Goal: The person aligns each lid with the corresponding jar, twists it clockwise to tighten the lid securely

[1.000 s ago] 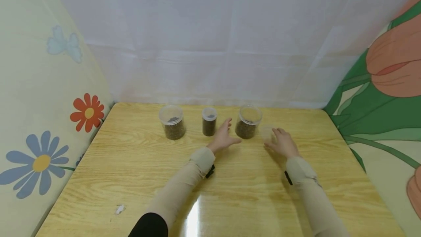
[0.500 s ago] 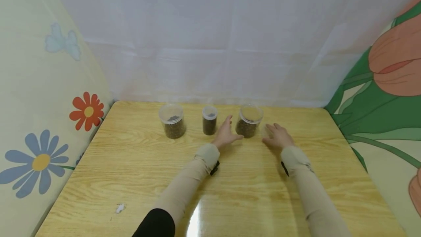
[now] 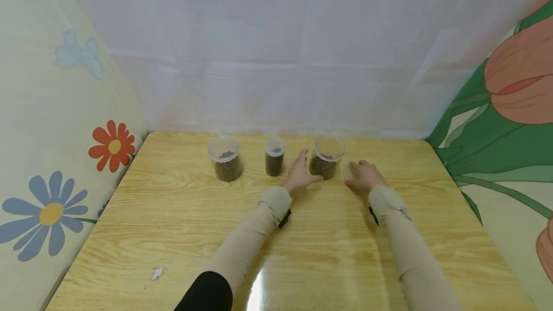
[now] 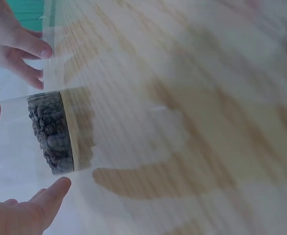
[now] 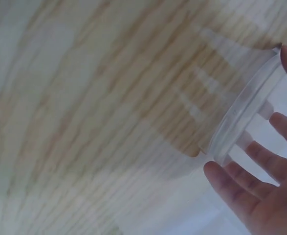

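Left hand [image 3: 299, 173] is relaxed, spread around the rightmost jar [image 3: 327, 161] near the worktop [image 3: 164, 224]'s far edge; right hand [image 3: 365, 175] spans a clear lid [image 5: 244, 108] beside it, can't tell if it's gripping.

Three jars stand in a row near the far edge of the table [image 3: 173, 215] — left jar [image 3: 228, 167], middle jar [image 3: 274, 163], right jar [image 3: 324, 164]. The left hand [image 3: 300, 174] is between the middle and right jars, its thumb before the right jar. Right of that jar is the right hand [image 3: 365, 175] — a lid [image 5: 241, 115] at its fingers. A cloth [image 3: 242, 37] hangs behind the table.
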Demonstrator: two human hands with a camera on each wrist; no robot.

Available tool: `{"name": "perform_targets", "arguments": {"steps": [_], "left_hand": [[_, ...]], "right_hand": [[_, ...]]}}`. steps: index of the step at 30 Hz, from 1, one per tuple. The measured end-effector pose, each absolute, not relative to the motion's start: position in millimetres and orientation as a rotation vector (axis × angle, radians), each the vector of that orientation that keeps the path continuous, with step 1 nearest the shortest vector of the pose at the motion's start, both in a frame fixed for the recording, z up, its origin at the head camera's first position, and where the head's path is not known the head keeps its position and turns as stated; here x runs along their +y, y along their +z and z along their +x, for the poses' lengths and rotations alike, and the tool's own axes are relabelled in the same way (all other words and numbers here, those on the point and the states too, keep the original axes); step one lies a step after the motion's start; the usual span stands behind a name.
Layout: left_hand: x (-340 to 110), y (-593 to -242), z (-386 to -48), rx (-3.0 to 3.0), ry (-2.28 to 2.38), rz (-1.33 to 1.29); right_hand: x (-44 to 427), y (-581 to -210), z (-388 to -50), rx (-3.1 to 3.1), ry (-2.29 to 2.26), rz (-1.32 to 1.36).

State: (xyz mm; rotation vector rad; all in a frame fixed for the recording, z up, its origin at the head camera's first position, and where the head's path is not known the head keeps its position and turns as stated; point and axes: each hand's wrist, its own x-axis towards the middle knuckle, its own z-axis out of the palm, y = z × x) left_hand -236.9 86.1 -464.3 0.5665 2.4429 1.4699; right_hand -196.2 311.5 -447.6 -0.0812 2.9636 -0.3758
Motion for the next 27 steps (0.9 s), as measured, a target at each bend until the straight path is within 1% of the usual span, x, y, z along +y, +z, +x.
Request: {"name": "perform_targets", "arguments": {"steps": [6, 22, 27], "left_hand": [[94, -465, -242, 2.484, 1.456, 0.598], [106, -479, -261, 2.397, 1.594, 0.504], [107, -481, -261, 2.372, 1.595, 0.544]], "right_hand": [[314, -449, -199, 2.970, -0.369, -0.087], [313, -451, -205, 2.962, -0.380, -0.068], [314, -452, -205, 2.980, -0.345, -0.079]]}}
